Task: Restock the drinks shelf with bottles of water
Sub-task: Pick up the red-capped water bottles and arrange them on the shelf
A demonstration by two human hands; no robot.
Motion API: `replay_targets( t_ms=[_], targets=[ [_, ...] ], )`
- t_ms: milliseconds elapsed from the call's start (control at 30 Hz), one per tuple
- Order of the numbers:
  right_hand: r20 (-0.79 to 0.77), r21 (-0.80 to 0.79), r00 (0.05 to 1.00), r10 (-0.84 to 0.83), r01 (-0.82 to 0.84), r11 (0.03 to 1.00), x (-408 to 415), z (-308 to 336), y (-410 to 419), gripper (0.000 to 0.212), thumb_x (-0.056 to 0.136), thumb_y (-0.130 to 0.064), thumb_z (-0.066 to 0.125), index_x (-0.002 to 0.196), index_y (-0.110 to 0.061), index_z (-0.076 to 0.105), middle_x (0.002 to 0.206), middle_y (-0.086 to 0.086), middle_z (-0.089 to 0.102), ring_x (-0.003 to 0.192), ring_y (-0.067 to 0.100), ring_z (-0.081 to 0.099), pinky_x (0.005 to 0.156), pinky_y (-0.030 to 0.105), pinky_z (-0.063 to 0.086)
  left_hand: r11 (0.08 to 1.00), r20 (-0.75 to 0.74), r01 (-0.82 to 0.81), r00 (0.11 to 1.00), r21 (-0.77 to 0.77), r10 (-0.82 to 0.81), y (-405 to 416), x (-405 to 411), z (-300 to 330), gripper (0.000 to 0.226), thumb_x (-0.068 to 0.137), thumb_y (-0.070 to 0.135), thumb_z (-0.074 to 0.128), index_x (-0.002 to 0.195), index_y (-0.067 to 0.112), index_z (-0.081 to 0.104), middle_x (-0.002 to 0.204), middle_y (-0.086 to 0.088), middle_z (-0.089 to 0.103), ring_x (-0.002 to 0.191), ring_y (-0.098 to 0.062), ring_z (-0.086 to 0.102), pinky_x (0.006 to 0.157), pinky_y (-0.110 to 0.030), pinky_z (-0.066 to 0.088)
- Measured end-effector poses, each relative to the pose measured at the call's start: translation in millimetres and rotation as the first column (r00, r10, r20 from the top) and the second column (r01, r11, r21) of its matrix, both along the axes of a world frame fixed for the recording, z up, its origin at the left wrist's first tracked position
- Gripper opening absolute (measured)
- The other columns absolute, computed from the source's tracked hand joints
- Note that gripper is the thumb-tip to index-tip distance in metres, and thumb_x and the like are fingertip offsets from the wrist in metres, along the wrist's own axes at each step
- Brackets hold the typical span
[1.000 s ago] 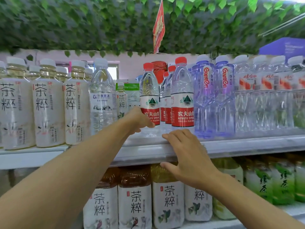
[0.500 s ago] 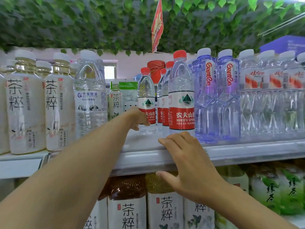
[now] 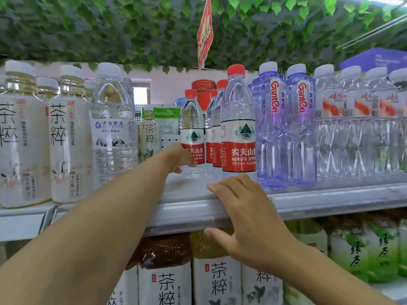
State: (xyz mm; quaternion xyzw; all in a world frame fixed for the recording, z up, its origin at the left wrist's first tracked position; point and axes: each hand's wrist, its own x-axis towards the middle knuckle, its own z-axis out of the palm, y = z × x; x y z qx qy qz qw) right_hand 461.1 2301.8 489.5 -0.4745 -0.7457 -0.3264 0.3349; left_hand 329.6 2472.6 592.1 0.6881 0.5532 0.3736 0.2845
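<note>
Pushed deeper since earlier, the water bottle (image 3: 192,137), red-capped and clear, stands at 11 o'clock on the white shelf (image 3: 308,201) under leafy trim; left hand (image 3: 179,158) curls around it, right hand (image 3: 248,216) rests spread on the edge

Two bare forearms in view, no sleeves visible anywhere up to the frame edge. Left hand (image 3: 178,159) bare: no glove, no ring, no watch or band at the wrist. Right hand (image 3: 248,219) bare too, no glove, no jewellery on the fingers (image 3: 222,186) that show, wrist plain. Nails short and unpainted where visible on the right thumb. No marks, tattoos or plasters seen on either arm. Left fingertips mostly hidden, nails there not readable.
</note>
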Motion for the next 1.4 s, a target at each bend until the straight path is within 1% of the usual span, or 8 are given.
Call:
replay_targets(
  t_ms=[667, 833, 933, 1000, 1100, 1233, 1333, 1400],
  targets=[
    [-0.004, -0.054, 1.000, -0.004, 0.004, 0.999, -1, 1, -4, 0.064, 0.070, -0.059, 0.061, 0.120, -0.020, 0.054, 0.110, -0.005, 0.057, 0.101, 0.016, 0.052, 0.090, 0.034, 0.047, 1.000, 0.016, 0.003, 1.000, -0.003, -0.003, -8, 0, -2, 0.040, 0.081, -0.002, 0.068, 0.117, 0.010, 0.056, 0.122, -0.012, 0.058, 0.118, -0.028, 0.049, 0.084, -0.036, 0.046],
    [0.000, -0.087, 1.000, -0.018, 0.017, 0.996, -2, 3, -7, 0.065, 0.072, -0.057, 0.064, 0.123, -0.018, 0.053, 0.114, -0.004, 0.056, 0.105, 0.018, 0.051, 0.092, 0.036, 0.045, 0.999, 0.025, -0.025, 0.999, -0.028, 0.026, -23, 0, 1, 0.047, 0.079, 0.003, 0.071, 0.123, 0.007, 0.053, 0.125, -0.011, 0.057, 0.119, -0.029, 0.049, 0.090, -0.039, 0.044],
    [0.017, -0.107, 0.999, -0.028, 0.030, 0.994, -3, 2, -11, 0.067, 0.073, -0.054, 0.067, 0.128, -0.018, 0.050, 0.120, -0.003, 0.055, 0.111, 0.019, 0.049, 0.097, 0.035, 0.041, 0.998, 0.012, -0.063, 0.998, 0.016, 0.063, -39, -2, 5, 0.042, 0.083, 0.007, 0.069, 0.118, 0.005, 0.046, 0.114, -0.006, 0.052, 0.110, -0.025, 0.049, 0.086, -0.034, 0.039],
    [0.016, -0.147, 1.000, -0.007, 0.009, 0.989, -4, 1, -16, 0.073, 0.077, -0.051, 0.067, 0.137, -0.018, 0.041, 0.134, -0.001, 0.046, 0.125, 0.019, 0.040, 0.107, 0.034, 0.028, 0.998, 0.030, -0.058, 0.998, 0.029, 0.057, -56, -4, 7, 0.037, 0.085, 0.008, 0.066, 0.112, 0.008, 0.039, 0.110, -0.008, 0.048, 0.102, -0.022, 0.046, 0.082, -0.029, 0.034],
    [-0.026, -0.208, 1.000, 0.003, -0.008, 0.978, -4, -2, -25, 0.080, 0.083, -0.050, 0.062, 0.146, -0.024, 0.021, 0.150, -0.005, 0.020, 0.139, 0.014, 0.014, 0.113, 0.029, 0.008, 0.998, 0.071, 0.014, 0.997, 0.055, -0.018, -87, -9, 7, 0.051, 0.084, 0.007, 0.067, 0.126, 0.004, 0.039, 0.123, -0.013, 0.052, 0.106, -0.024, 0.049, 0.083, -0.030, 0.034],
    [-0.107, -0.267, 0.993, -0.059, 0.028, 0.963, -4, -7, -42, 0.082, 0.083, -0.051, 0.060, 0.147, -0.026, 0.014, 0.151, -0.007, 0.011, 0.139, 0.012, 0.003, 0.119, 0.037, 0.013, 0.978, 0.133, 0.107, 0.982, 0.179, -0.131, -135, -18, -1, 0.055, 0.084, -0.001, 0.064, 0.132, 0.005, 0.037, 0.095, -0.004, 0.056, 0.090, -0.016, 0.051, 0.081, -0.025, 0.037],
    [-0.195, -0.291, 0.979, -0.066, 0.006, 0.957, -3, -16, -57, 0.079, 0.084, -0.048, 0.062, 0.147, -0.024, 0.019, 0.150, -0.006, 0.015, 0.138, 0.012, 0.004, 0.118, 0.031, 0.008, 0.958, 0.157, 0.124, 0.973, 0.257, -0.168, -165, -24, -15, 0.054, 0.082, 0.003, 0.067, 0.129, 0.010, 0.041, 0.106, -0.005, 0.060, 0.095, -0.017, 0.056, 0.066, -0.023, 0.042],
    [-0.221, -0.306, 0.972, -0.085, 0.013, 0.952, -3, -27, -69, 0.079, 0.084, -0.046, 0.063, 0.146, -0.022, 0.021, 0.150, -0.005, 0.017, 0.139, 0.011, 0.004, 0.115, 0.027, 0.005, 0.948, 0.171, 0.153, 0.963, 0.280, -0.206, -181, -25, -32, 0.049, 0.082, 0.005, 0.068, 0.125, 0.014, 0.045, 0.105, -0.003, 0.063, 0.096, -0.017, 0.059, 0.074, -0.029, 0.049]
  ],
)
